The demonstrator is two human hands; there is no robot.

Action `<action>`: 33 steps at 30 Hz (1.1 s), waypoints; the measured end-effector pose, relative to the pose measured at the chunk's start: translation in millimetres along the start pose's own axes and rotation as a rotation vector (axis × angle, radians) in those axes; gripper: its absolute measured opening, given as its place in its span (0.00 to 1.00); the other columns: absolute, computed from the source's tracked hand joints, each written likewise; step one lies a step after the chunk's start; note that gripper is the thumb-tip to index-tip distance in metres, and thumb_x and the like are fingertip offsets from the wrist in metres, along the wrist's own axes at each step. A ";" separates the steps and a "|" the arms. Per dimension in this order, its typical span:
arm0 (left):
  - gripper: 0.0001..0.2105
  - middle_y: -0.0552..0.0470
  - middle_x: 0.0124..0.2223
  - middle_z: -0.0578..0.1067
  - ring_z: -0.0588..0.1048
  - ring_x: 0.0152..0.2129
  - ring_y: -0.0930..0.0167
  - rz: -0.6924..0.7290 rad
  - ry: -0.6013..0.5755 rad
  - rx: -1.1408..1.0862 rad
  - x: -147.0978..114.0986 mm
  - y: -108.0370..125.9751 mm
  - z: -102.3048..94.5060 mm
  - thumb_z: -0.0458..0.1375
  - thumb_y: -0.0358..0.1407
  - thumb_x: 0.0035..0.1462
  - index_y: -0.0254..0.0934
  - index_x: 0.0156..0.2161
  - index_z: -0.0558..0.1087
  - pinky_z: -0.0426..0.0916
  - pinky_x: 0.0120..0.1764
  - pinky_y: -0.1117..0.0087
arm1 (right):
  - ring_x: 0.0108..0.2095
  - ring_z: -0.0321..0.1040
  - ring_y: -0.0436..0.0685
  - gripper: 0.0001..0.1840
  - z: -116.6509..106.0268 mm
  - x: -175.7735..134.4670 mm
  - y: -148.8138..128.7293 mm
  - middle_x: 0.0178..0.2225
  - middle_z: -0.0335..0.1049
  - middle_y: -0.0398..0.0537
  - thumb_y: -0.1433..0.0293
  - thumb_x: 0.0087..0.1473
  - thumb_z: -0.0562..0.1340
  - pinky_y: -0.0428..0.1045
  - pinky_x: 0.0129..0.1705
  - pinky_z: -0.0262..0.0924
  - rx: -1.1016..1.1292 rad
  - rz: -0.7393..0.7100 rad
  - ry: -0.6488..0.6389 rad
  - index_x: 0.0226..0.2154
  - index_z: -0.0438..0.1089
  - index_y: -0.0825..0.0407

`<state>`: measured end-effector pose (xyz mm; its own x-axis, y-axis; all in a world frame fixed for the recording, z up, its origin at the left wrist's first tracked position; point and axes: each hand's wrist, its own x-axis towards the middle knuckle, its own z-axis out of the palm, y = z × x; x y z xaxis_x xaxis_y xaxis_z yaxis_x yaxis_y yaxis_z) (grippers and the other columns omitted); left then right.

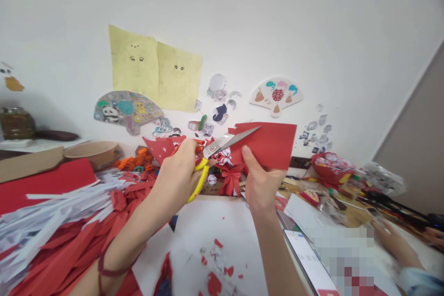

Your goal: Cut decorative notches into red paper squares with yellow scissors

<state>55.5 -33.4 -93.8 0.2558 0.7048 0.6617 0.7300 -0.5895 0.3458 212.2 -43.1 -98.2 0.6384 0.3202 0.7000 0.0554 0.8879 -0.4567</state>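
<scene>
My left hand [180,171] is closed around the yellow and orange handles of a pair of scissors [222,144]. Its blades are spread a little and point right, lying across the upper left part of a sheet of red paper [274,143]. From below, my right hand [262,182] grips that paper, thumb on the near face and the other fingers hidden behind it. Under both hands lies a white sheet [194,240] with small red paper scraps [214,283] scattered on it. Behind the scissors stands a red-wrapped bouquet of red and white paper flowers [224,157], partly covered by my hands.
Red and white paper strips [79,240] pile up at left, beside a shallow round bowl [92,155]. A phone [308,259] lies at right. Another person's hand [391,238] is farther right, near a second bouquet [333,166]. Paper fans [276,95] hang on the wall.
</scene>
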 end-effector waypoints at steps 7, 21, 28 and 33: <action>0.09 0.49 0.35 0.72 0.74 0.30 0.62 0.006 0.006 0.059 0.3 0.5 -1.3 0.45 0.44 0.60 0.41 0.37 0.56 0.58 0.28 0.69 | 0.35 0.74 0.56 0.22 -1.1 2.0 -1.0 0.38 0.77 0.50 0.73 0.40 0.72 0.55 0.45 0.72 0.031 -0.032 0.006 0.42 0.74 0.56; 0.10 0.51 0.35 0.70 0.74 0.30 0.62 -0.007 -0.034 0.077 2.8 -2.6 5.1 0.46 0.45 0.61 0.41 0.36 0.54 0.59 0.29 0.68 | 0.36 0.75 0.57 0.18 -5.8 5.4 4.6 0.37 0.78 0.52 0.73 0.41 0.72 0.53 0.43 0.72 -0.009 -0.037 -0.009 0.38 0.76 0.58; 0.11 0.53 0.32 0.68 0.73 0.29 0.62 -0.020 -0.033 0.071 2.8 -3.0 7.1 0.46 0.46 0.60 0.42 0.35 0.52 0.58 0.28 0.68 | 0.36 0.75 0.57 0.13 -6.3 6.4 5.9 0.37 0.78 0.52 0.72 0.40 0.72 0.53 0.43 0.73 -0.014 -0.029 -0.018 0.32 0.75 0.58; 0.10 0.51 0.33 0.69 0.73 0.29 0.62 -0.021 -0.047 0.068 2.9 -3.3 6.5 0.46 0.44 0.60 0.41 0.35 0.53 0.59 0.29 0.68 | 0.36 0.75 0.57 0.17 -7.2 6.5 6.4 0.37 0.78 0.52 0.71 0.40 0.72 0.53 0.43 0.72 -0.031 -0.013 -0.010 0.36 0.75 0.58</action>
<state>58.0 -26.7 -97.4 0.2680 0.7355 0.6223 0.7767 -0.5471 0.3121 222.2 -37.7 -100.5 0.6297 0.3119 0.7115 0.0875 0.8816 -0.4639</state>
